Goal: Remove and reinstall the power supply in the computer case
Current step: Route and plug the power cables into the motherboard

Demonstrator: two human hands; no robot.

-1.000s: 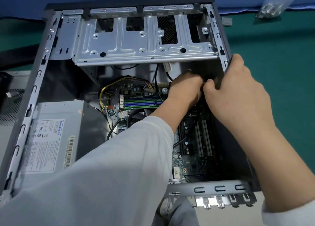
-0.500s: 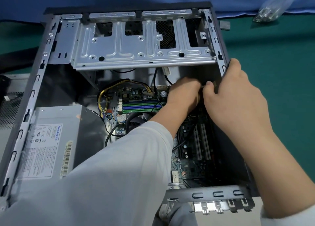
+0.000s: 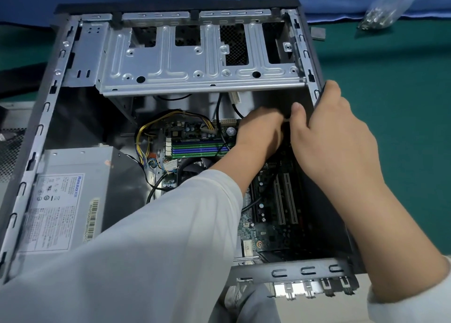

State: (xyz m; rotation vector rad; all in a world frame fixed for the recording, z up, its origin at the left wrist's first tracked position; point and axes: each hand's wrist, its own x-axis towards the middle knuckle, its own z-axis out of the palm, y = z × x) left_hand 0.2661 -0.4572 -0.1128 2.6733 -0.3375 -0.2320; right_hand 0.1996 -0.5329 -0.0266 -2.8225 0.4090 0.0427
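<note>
The computer case (image 3: 61, 83) lies open on its side on the green counter (image 3: 402, 108), with the inside facing up. The power supply (image 3: 73, 191) sits inside the case at the near left corner, against the left wall, with its white label upward. Its yellow and black cables (image 3: 146, 137) go in a loop toward the motherboard (image 3: 273, 215), beside the blue and green memory slots (image 3: 195, 147).

Both hands are deep in the far right part of the case, under the silver drive cage (image 3: 195, 64). The left hand (image 3: 258, 139) is curled, with fingers bent down around something dark that I cannot identify. The right hand (image 3: 339, 142) rests against the right wall of the case; its thumb points up near the left hand, its fingers are hidden, so its grip I cannot tell. A clear plastic bag (image 3: 385, 10) lies on the counter, well apart from the case.
</note>
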